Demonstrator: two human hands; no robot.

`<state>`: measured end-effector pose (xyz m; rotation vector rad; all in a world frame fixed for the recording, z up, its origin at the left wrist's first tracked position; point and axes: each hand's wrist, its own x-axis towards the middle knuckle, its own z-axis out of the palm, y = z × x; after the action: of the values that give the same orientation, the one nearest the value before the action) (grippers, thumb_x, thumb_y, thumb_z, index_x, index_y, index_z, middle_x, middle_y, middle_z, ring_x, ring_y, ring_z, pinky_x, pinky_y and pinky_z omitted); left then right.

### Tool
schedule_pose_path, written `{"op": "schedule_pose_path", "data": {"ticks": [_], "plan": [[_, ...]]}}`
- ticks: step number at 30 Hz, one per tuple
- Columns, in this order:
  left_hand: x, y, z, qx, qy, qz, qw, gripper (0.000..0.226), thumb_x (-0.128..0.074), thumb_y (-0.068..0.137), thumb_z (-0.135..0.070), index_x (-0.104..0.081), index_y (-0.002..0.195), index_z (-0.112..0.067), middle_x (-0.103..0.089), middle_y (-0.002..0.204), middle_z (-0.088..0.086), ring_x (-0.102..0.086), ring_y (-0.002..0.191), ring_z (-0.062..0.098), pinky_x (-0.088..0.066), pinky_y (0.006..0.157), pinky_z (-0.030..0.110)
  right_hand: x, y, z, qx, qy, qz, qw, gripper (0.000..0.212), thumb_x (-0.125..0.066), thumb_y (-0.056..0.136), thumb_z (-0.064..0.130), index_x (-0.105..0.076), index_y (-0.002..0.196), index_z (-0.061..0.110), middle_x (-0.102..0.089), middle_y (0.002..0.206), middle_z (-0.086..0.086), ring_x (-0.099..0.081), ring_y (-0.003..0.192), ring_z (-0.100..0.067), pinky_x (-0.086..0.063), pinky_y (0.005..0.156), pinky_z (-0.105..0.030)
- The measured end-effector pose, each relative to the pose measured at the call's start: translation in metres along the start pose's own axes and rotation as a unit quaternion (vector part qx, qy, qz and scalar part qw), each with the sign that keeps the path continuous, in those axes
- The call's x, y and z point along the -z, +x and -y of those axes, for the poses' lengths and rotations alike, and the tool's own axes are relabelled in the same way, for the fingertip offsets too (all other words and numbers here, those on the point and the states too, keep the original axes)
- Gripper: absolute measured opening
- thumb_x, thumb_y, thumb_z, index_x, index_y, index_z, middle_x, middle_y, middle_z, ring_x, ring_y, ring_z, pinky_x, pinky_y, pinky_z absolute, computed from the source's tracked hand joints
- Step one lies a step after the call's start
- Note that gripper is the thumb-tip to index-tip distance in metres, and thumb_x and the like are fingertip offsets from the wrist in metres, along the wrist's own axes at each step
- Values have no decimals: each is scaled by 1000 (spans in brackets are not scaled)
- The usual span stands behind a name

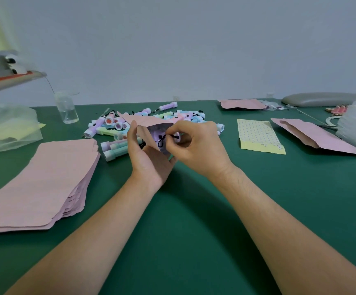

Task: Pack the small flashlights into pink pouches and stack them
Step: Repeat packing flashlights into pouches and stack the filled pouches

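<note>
Pinching the thin black wrist cord (162, 142) of a small lilac plastic flashlight (159, 135), the thumb and forefinger of the right hand (196, 145) were closed narrowly together. The other fingers of this hand were curled loosely above them. The flashlight lay inside the open mouth of a flat pink pouch (149, 122) with a pale shiny inside, and only its top part was visible. The left hand (147, 160) held this pouch from below, with the thumb standing against the near edge of the mouth and the fingers curled under the pouch.

Just behind the pouch, and partly hidden by it, lay a loose heap of flashlights (117, 124) in lilac, mint, blue and pink plastic. To the left of the pouch and nearer to the person was a thick stack of empty pink pouches (40, 184), lying flat on the dark green table top (194, 231). To the right of the pouch lay a yellow sheet with small dots (258, 135). Further right of it were two or three pink pouches (317, 135) lying one over another, and whether they were filled I cannot tell. Far to the left behind the pouch stood a clear plastic bottle (67, 109), near a crumpled transparent bag (6, 128).
</note>
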<state>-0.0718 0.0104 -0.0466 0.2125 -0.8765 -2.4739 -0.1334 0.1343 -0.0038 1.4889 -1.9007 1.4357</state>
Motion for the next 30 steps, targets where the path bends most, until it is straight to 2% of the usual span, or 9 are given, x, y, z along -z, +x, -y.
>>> {"op": "schedule_pose_path", "data": {"ticks": [4, 8, 10, 13, 17, 19, 24, 27, 30], "plan": [[-5, -3, 2, 7, -14, 19, 1000, 62, -56, 89, -73, -80, 90, -16, -75, 96, 0, -72, 96, 20, -51, 99, 33, -7, -1, 0, 70, -131, 88, 985, 12, -64, 89, 3, -74, 83, 2, -68, 71, -10, -59, 67, -33, -51, 63, -43], [-10, -6, 4, 35, -19, 18, 999, 53, -63, 86, -69, -78, 103, -20, -73, 110, -2, -70, 115, 21, -43, 112, 32, -15, 2, 5, 86, -188, 165, 965, 18, -55, 90, -3, -72, 92, 3, -68, 92, -13, -58, 78, -41, -51, 68, -48], [-14, -9, 9, 47, 5, 23, 999, 56, -61, 87, -72, -78, 107, -22, -72, 116, -2, -66, 126, 21, -42, 115, 34, -13, 4, 6, 74, -219, 127, 965, 19, -55, 86, -7, -70, 94, 3, -67, 93, -15, -58, 74, -40, -52, 63, -46], [-21, -13, 17, 63, 19, 35, 997, 57, -60, 87, -74, -79, 105, -23, -73, 114, -4, -70, 116, 20, -46, 106, 36, -14, 4, 7, 40, -228, 71, 970, 15, -55, 85, -6, -65, 84, 5, -60, 78, -11, -55, 67, -34, -45, 58, -37], [-25, -16, 23, 85, 20, 20, 996, 75, -61, 84, -76, -71, 135, -21, -64, 145, 6, -65, 129, 25, -47, 110, 41, -27, -6, 18, -103, -225, 163, 955, 27, -44, 98, 5, -66, 112, 11, -62, 101, -7, -59, 98, -27, -46, 95, -39], [-26, -16, 22, 101, 4, 9, 995, 85, -62, 81, -78, -64, 145, -22, -60, 150, 8, -58, 137, 25, -42, 116, 41, -18, -2, 11, -124, -160, 191, 960, 32, -43, 98, 3, -62, 123, 11, -63, 121, -11, -59, 110, -30, -49, 94, -39], [-21, -8, 27, 90, -44, 44, 994, 82, -70, 74, -72, -55, 146, -37, -49, 156, -5, -54, 142, 22, -47, 113, 42, -8, 3, 6, -109, -146, 294, 938, 27, -41, 98, 13, -40, 73, 24, -62, 111, -17, -56, 109, -37, -46, 92, -43], [-18, -3, 35, 69, -50, 47, 995, 72, -62, 84, -72, -59, 147, -37, -54, 156, -3, -59, 137, 29, -57, 100, 49, -12, -2, 4, -109, -166, 334, 921, 27, -37, 100, 26, -59, 106, 10, -51, 133, -17, -43, 132, -36, -38, 104, -44], [-9, 4, 36, 72, -46, 43, 995, 59, -51, 92, -75, -74, 128, -35, -68, 135, -5, -58, 138, 30, -51, 108, 49, -11, -3, 3, -89, -194, 314, 925, 45, -39, 99, 31, -49, 134, 4, -39, 148, -17, -37, 137, -34, -40, 110, -49]]}}
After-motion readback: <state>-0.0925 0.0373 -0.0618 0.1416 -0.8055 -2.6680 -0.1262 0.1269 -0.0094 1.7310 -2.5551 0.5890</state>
